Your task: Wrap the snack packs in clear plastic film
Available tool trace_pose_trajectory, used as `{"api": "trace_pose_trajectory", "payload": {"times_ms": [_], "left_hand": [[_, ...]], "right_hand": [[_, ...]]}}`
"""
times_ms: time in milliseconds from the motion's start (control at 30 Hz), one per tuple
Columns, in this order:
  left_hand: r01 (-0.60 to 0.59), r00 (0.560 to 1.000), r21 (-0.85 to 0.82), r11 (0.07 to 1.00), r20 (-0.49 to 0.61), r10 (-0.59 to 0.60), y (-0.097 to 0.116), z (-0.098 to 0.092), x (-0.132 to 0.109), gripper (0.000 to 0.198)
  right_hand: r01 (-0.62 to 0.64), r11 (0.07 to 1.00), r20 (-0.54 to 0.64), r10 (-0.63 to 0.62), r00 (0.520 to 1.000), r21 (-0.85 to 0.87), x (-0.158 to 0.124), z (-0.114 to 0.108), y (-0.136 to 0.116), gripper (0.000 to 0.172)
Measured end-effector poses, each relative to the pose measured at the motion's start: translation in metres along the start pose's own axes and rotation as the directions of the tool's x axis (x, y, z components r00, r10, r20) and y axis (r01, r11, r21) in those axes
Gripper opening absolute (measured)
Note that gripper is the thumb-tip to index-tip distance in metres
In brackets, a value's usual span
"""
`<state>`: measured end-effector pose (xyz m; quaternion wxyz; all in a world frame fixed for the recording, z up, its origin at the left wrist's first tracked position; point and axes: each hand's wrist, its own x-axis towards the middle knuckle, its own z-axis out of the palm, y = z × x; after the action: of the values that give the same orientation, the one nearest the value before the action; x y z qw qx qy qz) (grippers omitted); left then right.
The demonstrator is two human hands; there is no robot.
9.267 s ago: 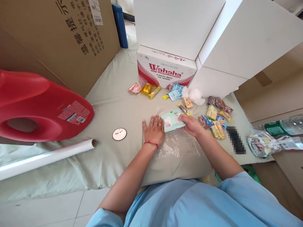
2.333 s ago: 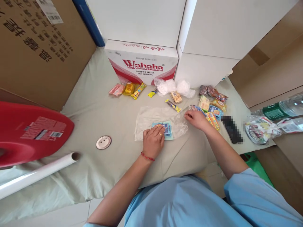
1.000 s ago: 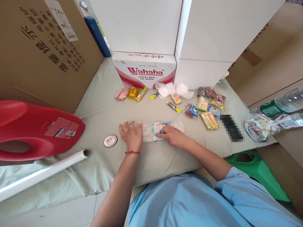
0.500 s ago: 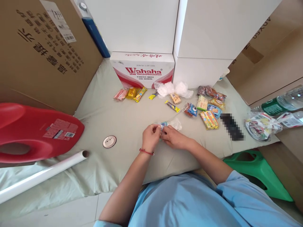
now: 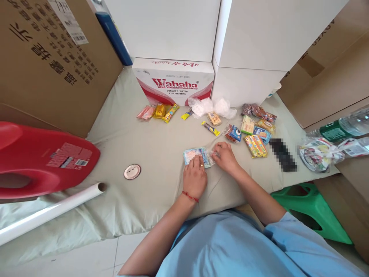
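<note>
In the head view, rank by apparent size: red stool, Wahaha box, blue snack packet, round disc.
1. red stool, though nearer the camera and cut off by the frame
2. Wahaha box
3. blue snack packet, partly under the left hand
4. round disc, only slightly smaller

Loose film point(image 5: 215, 155) now tight around packet point(image 5: 193, 154)

1. The packet point(image 5: 193, 155) is lying on the covered table point(image 5: 150, 146), with the left hand point(image 5: 195, 177) resting on its near edge and the right hand point(image 5: 225, 157) touching its right end.
2. The printed carton point(image 5: 173, 82) is standing behind the packet, at the table's far side.
3. Loose snacks point(image 5: 255, 132) are lying behind and right of the hands (a few more are lying just before the carton).
4. The round disc point(image 5: 132, 171), the tube point(image 5: 49, 211) and the jug point(image 5: 43, 161) are lying to the left.
</note>
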<state>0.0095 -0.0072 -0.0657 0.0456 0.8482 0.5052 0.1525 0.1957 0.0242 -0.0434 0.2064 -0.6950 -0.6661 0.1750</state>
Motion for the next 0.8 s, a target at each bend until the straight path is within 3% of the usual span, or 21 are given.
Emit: {"api": "trace_pose_trajectory", "payload": {"times_ms": [100,200,300,467,500,567,667,733,800], "left_hand": [[-0.013,1.000,-0.003,1.000,-0.017,0.013,-0.002,0.005,0.001,0.054],[0.014,0.999,-0.077,0.997,-0.041,-0.017,-0.004,0.009,0.001,0.051],[0.009,0.999,-0.181,0.984,-0.039,-0.016,-0.008,0.009,-0.002,0.048],[-0.153,0.988,-0.399,0.904,-0.072,0.136,-0.026,-0.004,-0.025,0.032],[-0.138,0.989,-0.459,0.878,-0.106,0.100,-0.030,-0.007,-0.031,0.029],[-0.022,0.979,-0.574,0.818,-0.178,-0.098,-0.039,-0.012,-0.041,0.028],[0.164,0.870,-0.701,0.694,-0.228,-0.436,-0.050,-0.018,-0.046,0.026],[0.209,0.817,-0.734,0.646,-0.232,-0.528,-0.053,-0.021,-0.043,0.022],[0.227,0.798,-0.736,0.637,-0.235,-0.556,-0.054,-0.024,-0.039,0.021]], "right_hand": [[0.013,0.998,0.079,-0.018,0.997,0.062,0.008,-0.009,-0.027,0.009],[0.087,0.996,0.176,-0.084,0.981,-0.005,0.020,-0.011,-0.061,0.007],[0.140,0.981,0.256,-0.103,0.961,-0.131,0.033,-0.001,-0.087,0.016],[0.308,0.915,0.341,-0.212,0.916,-0.259,0.039,0.027,-0.099,0.021],[0.333,0.904,0.334,-0.237,0.912,-0.268,0.036,0.031,-0.100,0.022],[0.349,0.895,0.307,-0.261,0.915,-0.278,0.026,0.037,-0.102,0.023],[0.321,0.902,0.239,-0.257,0.936,-0.287,0.004,0.043,-0.107,0.026],[0.319,0.902,0.201,-0.268,0.942,-0.292,-0.009,0.046,-0.110,0.041],[0.309,0.903,0.170,-0.268,0.948,-0.300,-0.019,0.051,-0.111,0.052]]}}
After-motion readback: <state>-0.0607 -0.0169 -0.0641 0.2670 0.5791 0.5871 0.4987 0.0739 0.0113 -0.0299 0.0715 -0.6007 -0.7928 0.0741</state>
